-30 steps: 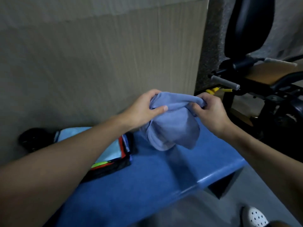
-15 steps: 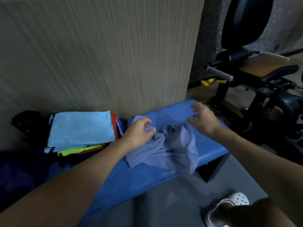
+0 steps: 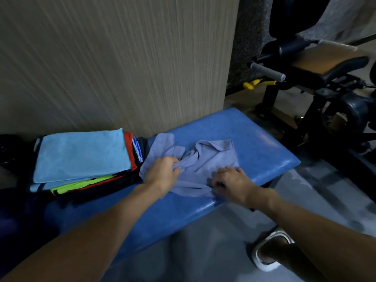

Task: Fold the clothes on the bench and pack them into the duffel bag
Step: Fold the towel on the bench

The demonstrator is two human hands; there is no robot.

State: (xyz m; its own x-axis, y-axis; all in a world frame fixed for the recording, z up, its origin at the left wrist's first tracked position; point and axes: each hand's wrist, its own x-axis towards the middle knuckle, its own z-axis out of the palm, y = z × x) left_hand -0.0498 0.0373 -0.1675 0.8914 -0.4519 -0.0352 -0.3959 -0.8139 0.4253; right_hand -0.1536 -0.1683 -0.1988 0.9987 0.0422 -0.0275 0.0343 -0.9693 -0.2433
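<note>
Two hands on one garment, mid-fold. Scene, big to small:

- beige ribbed wall panel (image 3: 122, 58) behind everything.
- blue padded vinyl table (image 3: 254, 139) carries all the clothes.
- black exercise machine with tan seat pad (image 3: 325, 64) to the right, apart from the table, not involved.
- stack of folded clothes, light-blue piece on top with red, lime and dark layers under it (image 3: 81, 157), sits on the table's left part against the wall.
- crumpled grey-blue knit garment (image 3: 215, 159) lies on the table just right of the stack, its left flap nearly touching it. Not flat: bunched through the middle, collar end toward the wall.
- left grip (image 3: 162, 171) is clenched on a bunch of that garment's left-centre cloth.
- right grip (image 3: 230, 183) rests on the near right edge, fingers bent onto the cloth. Pinching or only pressing: cannot tell.
- white perforated clog (image 3: 270, 253) on the floor below.

Step, by my read: spreading the garment before the first fold. Next move needs both grips pulling apart to flatten it, then folding to match the stack's footprint. No duffel bag that I can identify in view, so packing looks some way off.
</note>
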